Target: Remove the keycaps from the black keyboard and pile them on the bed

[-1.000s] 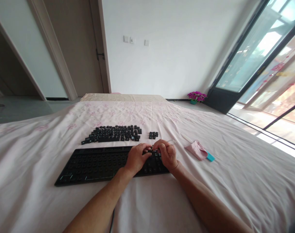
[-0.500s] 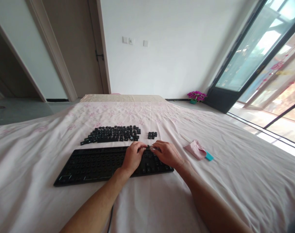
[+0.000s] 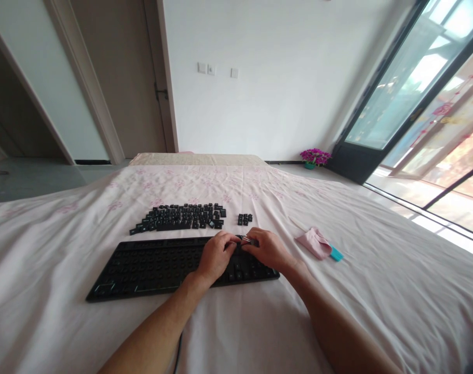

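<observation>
A black keyboard (image 3: 150, 265) with most keycaps off lies on the pink sheet in front of me. My left hand (image 3: 215, 257) rests on its right part, fingers curled at the top edge. Facing it, my right hand (image 3: 268, 249) is closed on a thin wire keycap puller (image 3: 247, 240) at the keyboard's upper right. The two hands' fingertips meet over a key there. Beyond the keyboard lies a large group of loose black keycaps (image 3: 181, 216), with a small cluster of keycaps (image 3: 244, 218) to its right.
A folded pink cloth (image 3: 315, 242) with a small teal object (image 3: 336, 254) lies to the right of the keyboard. The bed sheet (image 3: 376, 291) spreads all around. A pot of purple flowers (image 3: 314, 156) stands on the floor by the glass door.
My right hand turned from upright, with the puller's wire loop sticking up, to lying lower across the keyboard's top right. The keyboard's right end shifted slightly.
</observation>
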Demonstrator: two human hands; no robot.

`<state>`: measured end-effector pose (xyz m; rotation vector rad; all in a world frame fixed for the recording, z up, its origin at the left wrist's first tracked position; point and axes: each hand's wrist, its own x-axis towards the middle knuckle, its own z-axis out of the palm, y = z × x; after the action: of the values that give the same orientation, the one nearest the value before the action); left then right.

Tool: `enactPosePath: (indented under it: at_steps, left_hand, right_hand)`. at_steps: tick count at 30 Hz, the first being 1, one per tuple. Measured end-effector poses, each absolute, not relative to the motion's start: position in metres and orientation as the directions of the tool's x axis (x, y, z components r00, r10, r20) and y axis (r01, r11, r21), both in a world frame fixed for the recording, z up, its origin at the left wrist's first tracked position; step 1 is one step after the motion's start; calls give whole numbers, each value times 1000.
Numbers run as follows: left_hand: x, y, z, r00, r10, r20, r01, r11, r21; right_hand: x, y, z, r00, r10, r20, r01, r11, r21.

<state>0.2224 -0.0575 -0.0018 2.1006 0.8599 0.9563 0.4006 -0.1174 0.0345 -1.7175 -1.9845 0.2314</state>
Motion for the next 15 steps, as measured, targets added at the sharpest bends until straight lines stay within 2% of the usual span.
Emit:
enactPosePath:
  at_steps: [6,10,15]
  left_hand:
    - [224,-59,-2,549,765,338,311,-562,767]
    - [224,-58,-3,526,790,315,298,-518,802]
    - [223,-56,-4,515,799,310,291,-503,813]
  right_hand:
    - [406,-114,30,46,957,286,845,116,-523]
    - [398,-114,27,24,956,293,779,166,-604]
    - [394,-116,30,-38,957,289,732,223,-644]
